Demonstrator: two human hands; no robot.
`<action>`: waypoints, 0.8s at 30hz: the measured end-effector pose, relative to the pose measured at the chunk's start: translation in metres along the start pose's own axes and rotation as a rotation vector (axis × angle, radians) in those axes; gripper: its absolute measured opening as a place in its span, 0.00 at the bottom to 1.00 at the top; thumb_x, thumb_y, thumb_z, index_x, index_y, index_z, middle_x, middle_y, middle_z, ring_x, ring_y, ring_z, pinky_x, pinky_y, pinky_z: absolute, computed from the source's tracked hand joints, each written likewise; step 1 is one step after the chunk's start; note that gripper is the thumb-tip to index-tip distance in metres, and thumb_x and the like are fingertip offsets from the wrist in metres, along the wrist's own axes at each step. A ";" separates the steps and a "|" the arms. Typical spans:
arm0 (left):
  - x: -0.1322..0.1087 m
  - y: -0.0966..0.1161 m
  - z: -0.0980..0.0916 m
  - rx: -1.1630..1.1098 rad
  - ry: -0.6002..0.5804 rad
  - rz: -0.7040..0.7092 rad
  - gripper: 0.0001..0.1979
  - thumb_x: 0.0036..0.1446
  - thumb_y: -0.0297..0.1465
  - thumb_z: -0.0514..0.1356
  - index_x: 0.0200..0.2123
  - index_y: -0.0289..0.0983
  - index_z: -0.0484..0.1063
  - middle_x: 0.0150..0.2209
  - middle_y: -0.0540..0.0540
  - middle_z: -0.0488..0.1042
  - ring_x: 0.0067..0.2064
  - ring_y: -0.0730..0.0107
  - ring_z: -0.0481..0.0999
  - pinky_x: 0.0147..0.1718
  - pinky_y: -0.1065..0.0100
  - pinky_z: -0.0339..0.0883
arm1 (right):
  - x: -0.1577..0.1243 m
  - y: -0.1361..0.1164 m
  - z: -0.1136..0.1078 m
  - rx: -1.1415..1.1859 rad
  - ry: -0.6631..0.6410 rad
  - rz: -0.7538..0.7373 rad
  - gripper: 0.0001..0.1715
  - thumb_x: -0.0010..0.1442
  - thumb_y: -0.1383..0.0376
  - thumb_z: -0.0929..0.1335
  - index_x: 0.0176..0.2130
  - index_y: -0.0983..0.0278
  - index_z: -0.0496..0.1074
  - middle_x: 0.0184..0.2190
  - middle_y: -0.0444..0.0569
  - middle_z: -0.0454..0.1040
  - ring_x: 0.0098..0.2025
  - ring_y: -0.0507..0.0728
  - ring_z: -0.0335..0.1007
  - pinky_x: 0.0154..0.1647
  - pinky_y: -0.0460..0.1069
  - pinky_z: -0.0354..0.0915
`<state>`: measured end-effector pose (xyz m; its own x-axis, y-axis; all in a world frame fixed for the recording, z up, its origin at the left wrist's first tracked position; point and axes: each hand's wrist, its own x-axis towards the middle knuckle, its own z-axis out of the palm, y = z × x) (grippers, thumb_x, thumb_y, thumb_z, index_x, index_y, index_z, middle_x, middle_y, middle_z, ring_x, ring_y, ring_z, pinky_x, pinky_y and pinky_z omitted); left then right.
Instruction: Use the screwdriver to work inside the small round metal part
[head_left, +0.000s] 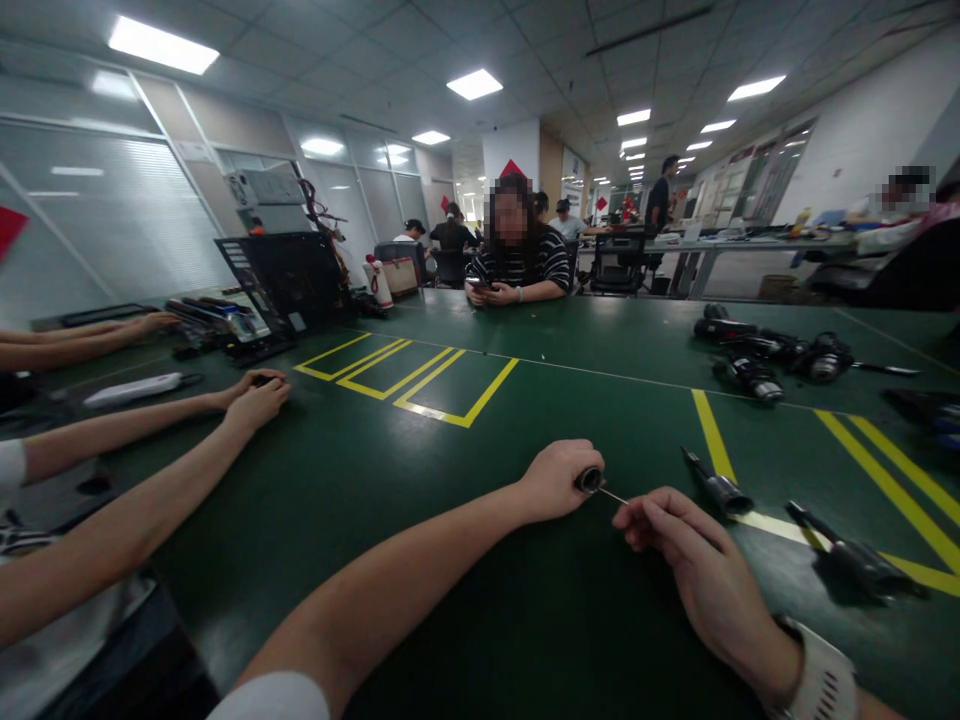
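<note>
My left hand point(561, 480) is closed around a small dark cylinder point(589, 480), its round open end turned toward me and to the right. In my right hand point(694, 555), thumb and fingertips pinch the end of a thin metal rod point(615, 496). The rod's other end reaches the cylinder's mouth; whether it goes inside I cannot tell. Just beyond my right hand lies a black tool part point(716, 483) with a long narrow arm and a wide round end. A second, similar black part point(851, 555) rests farther right.
Yellow tape point(471, 400) marks the green table point(420, 470). Several black tools point(772, 350) lie at the back right. A neighbour's hands point(259, 395) work at the left, beside a white handheld device point(135, 390) and a black rack point(277, 280). Someone point(517, 250) sits opposite.
</note>
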<state>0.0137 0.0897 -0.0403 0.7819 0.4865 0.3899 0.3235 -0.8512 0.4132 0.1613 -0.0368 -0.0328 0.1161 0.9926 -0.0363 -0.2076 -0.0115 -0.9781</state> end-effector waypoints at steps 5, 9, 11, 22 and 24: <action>0.001 0.000 -0.002 -0.085 0.005 -0.005 0.08 0.54 0.32 0.58 0.26 0.35 0.64 0.27 0.50 0.64 0.30 0.73 0.64 0.31 0.72 0.59 | 0.001 -0.004 0.001 0.086 -0.020 0.030 0.13 0.54 0.55 0.68 0.28 0.62 0.74 0.30 0.49 0.75 0.32 0.57 0.66 0.33 0.52 0.61; 0.002 0.001 -0.003 -0.147 0.004 -0.034 0.08 0.53 0.32 0.59 0.26 0.35 0.64 0.27 0.50 0.64 0.30 0.74 0.64 0.31 0.72 0.60 | 0.003 -0.004 0.001 0.144 -0.036 0.040 0.12 0.54 0.56 0.68 0.28 0.62 0.74 0.30 0.49 0.75 0.31 0.56 0.66 0.33 0.51 0.61; 0.002 0.001 -0.003 -0.157 -0.002 -0.041 0.08 0.53 0.31 0.59 0.27 0.35 0.64 0.28 0.50 0.65 0.30 0.74 0.65 0.31 0.72 0.60 | 0.004 -0.003 0.000 0.162 -0.031 0.040 0.12 0.54 0.56 0.68 0.29 0.62 0.74 0.30 0.49 0.75 0.32 0.57 0.66 0.33 0.52 0.61; 0.001 0.002 -0.003 -0.027 -0.015 -0.061 0.06 0.55 0.30 0.58 0.27 0.35 0.65 0.29 0.50 0.65 0.31 0.73 0.65 0.31 0.71 0.59 | 0.000 0.000 0.000 0.008 -0.006 -0.003 0.13 0.55 0.55 0.67 0.29 0.62 0.75 0.31 0.49 0.74 0.34 0.58 0.65 0.35 0.52 0.60; 0.001 0.001 -0.003 -0.069 0.011 -0.052 0.07 0.55 0.31 0.58 0.27 0.35 0.65 0.29 0.50 0.65 0.31 0.73 0.65 0.31 0.71 0.59 | 0.000 -0.001 0.000 0.045 -0.013 0.006 0.13 0.56 0.56 0.67 0.29 0.62 0.74 0.30 0.49 0.75 0.33 0.57 0.65 0.35 0.52 0.60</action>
<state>0.0134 0.0897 -0.0365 0.7586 0.5325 0.3754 0.3262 -0.8092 0.4886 0.1613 -0.0367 -0.0319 0.1020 0.9940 -0.0387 -0.2519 -0.0118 -0.9677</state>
